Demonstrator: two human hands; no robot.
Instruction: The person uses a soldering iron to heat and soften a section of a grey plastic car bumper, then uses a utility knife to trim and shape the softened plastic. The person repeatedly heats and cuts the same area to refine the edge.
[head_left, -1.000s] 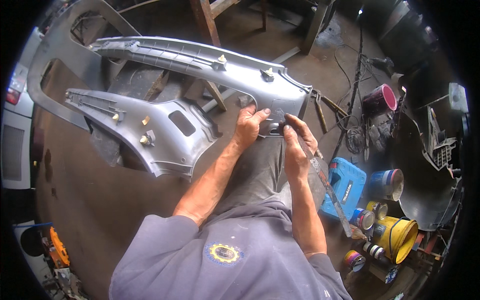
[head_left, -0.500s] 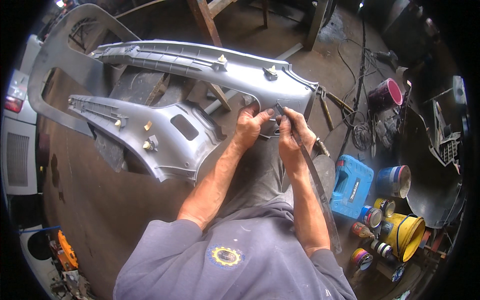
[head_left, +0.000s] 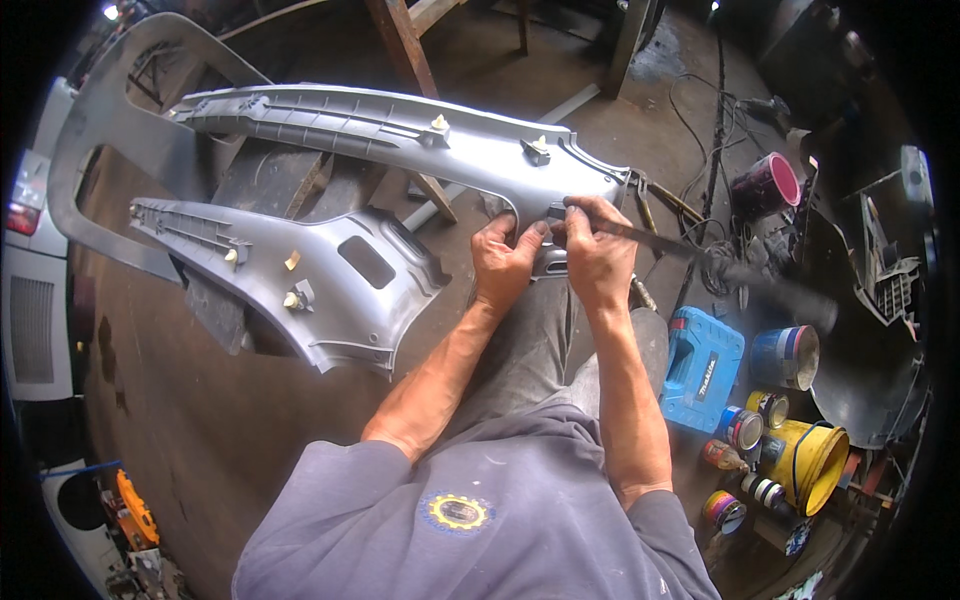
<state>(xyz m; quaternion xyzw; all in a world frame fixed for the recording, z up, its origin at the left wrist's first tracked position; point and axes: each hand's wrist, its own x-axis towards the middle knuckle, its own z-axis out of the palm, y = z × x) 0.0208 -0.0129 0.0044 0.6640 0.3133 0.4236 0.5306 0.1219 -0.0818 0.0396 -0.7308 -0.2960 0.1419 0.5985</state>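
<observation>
Holding the long silver panel (head_left: 480, 155) at its right end, just beyond my trousers (head_left: 520, 345), my left hand (head_left: 503, 260) has its fingers drawn narrow on the lower edge, beside the curved cutout. My right hand (head_left: 600, 255) has its fingers closed around a dark strip (head_left: 680, 245), whose near end lies over the panel's face by my left thumb; I cannot tell whether it touches. The strip's far end, out to the right, is blurred. Two cream clips (head_left: 440, 122) stand up from the panel. The panel crosses the upper end of a dark support (head_left: 265, 180), and a second silver panel (head_left: 325, 285) crosses nearer the support's lower end. Past its left edge curves a grey frame (head_left: 100, 110). On the floor (head_left: 230, 420) to my right are a blue case (head_left: 703, 370), a yellow bucket (head_left: 810, 465) and, farther off, a pink-lined bucket (head_left: 745, 190).
</observation>
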